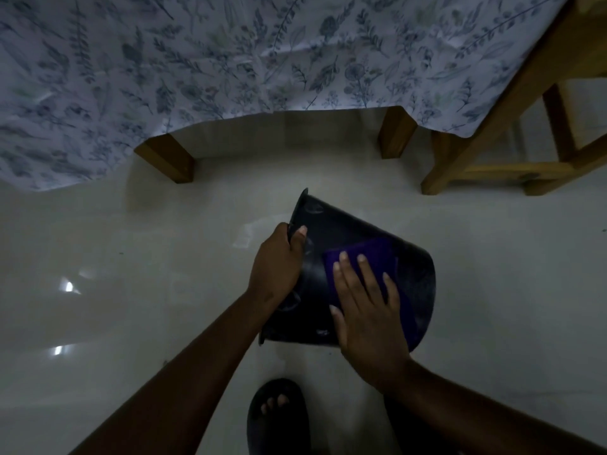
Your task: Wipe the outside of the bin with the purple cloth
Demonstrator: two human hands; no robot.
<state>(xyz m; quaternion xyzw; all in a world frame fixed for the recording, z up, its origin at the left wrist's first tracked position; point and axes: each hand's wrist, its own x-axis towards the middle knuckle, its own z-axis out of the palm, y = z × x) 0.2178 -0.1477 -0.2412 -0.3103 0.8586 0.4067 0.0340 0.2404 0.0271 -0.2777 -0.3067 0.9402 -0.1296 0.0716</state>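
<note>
Your left hand (276,261) is clamped on the rim of the black plastic bin (348,231), which lies tipped on its side on the glossy pale tiled floor (131,274); your right hand (368,310), fingers spread flat, presses the folded purple cloth (364,254) to its upper wall. Push too hard and the round bin could roll or skid on that slick floor. The room is dim; a wooden table (397,133) under a leaf-print tablecloth (197,60) stands just beyond.
</note>
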